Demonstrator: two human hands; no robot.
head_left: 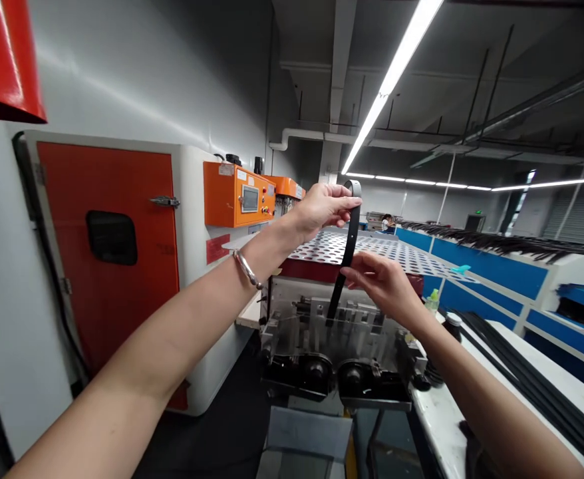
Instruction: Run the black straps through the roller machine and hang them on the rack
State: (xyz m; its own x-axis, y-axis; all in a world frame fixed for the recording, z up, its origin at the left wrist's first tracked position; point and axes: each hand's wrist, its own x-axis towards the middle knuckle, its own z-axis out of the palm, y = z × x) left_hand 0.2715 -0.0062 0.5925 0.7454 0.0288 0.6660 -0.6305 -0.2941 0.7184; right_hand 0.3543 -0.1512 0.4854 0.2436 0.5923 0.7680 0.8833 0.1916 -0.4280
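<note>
A narrow black belt strap [351, 234] with small holes stands nearly upright in front of me, its top end curled over. My left hand [323, 207], a silver bangle on its wrist, pinches the strap near the top. Lower down, my right hand [378, 278] grips the strap's edge between thumb and fingers. The strap's lower end reaches down to a machine [316, 346] with a clear cover and two dark rollers at its front. Whether that end is inside the machine I cannot tell.
A perforated metal sheet [316, 247] lies above the machine. Orange control boxes [222, 194] and a cabinet with an orange door [107, 293] stand left. At right, a white table [441, 426] holds long black straps [536, 379], and bottles [452, 326] stand close to my right forearm.
</note>
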